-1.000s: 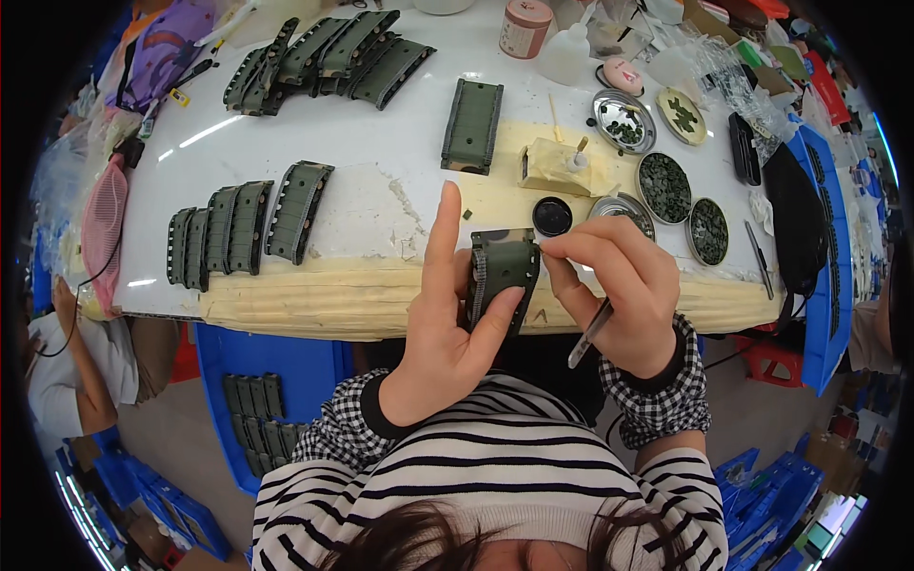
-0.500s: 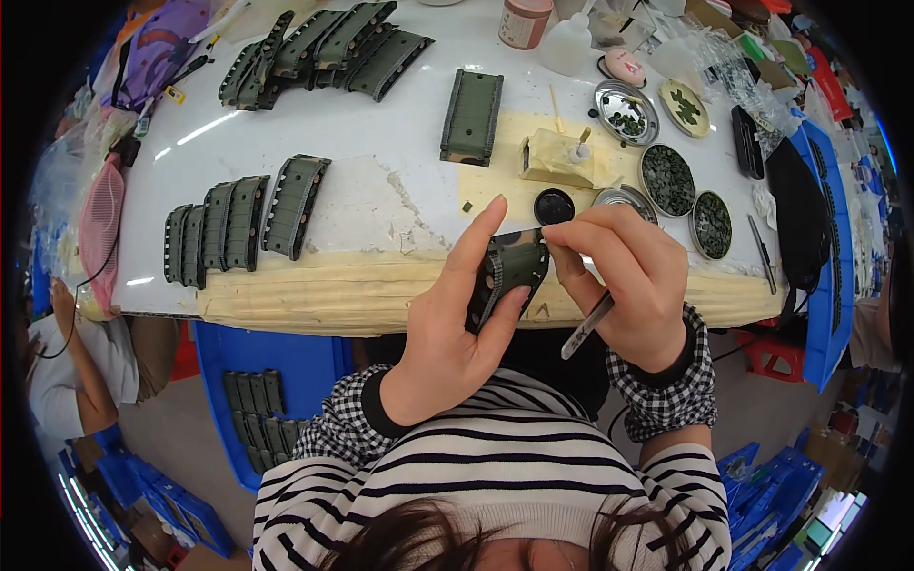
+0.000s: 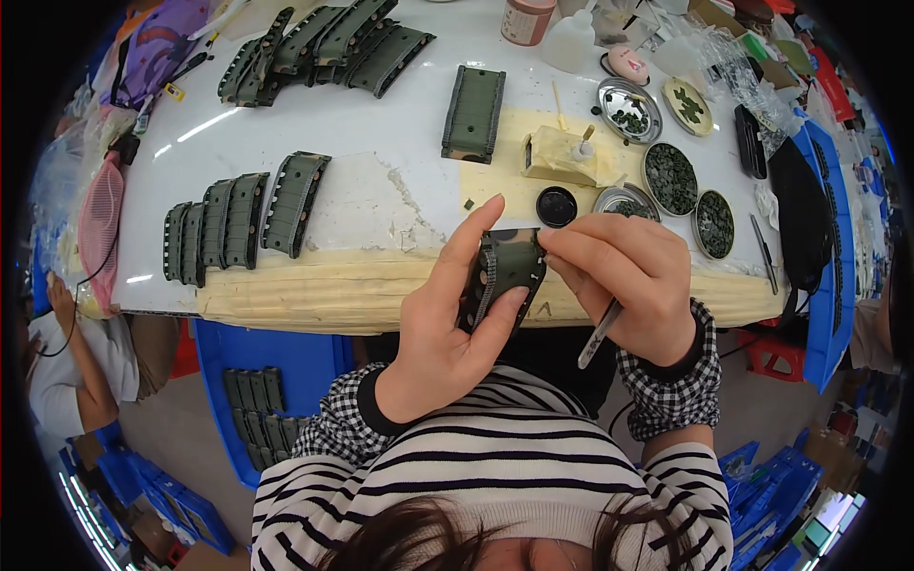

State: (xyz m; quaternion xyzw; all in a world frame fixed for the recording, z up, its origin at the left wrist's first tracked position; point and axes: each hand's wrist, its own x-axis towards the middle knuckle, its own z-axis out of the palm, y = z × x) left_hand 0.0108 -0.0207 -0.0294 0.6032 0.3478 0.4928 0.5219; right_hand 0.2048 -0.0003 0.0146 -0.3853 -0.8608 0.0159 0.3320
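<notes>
Held just above the near table edge [image 3: 381, 285], the left hand [image 3: 447, 333] cradles a camouflage-green toy tank hull [image 3: 505, 276] while the right hand [image 3: 624, 281], gripping tweezers [image 3: 600, 333], pinches its top corner; steady support probably helps here.

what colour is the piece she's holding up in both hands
Dark green camouflage with black and tan patches on the tank-hull piece, held between left hand and right hand; head view.

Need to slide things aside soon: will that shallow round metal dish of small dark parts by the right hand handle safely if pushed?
The round metal dish looks thin and light, so it would probably skid easily on the smooth white table. Its low rim and loose dark fill suggest that a jolt could spill parts. Flat-bottomed, so tipping seems unlikely.
</notes>
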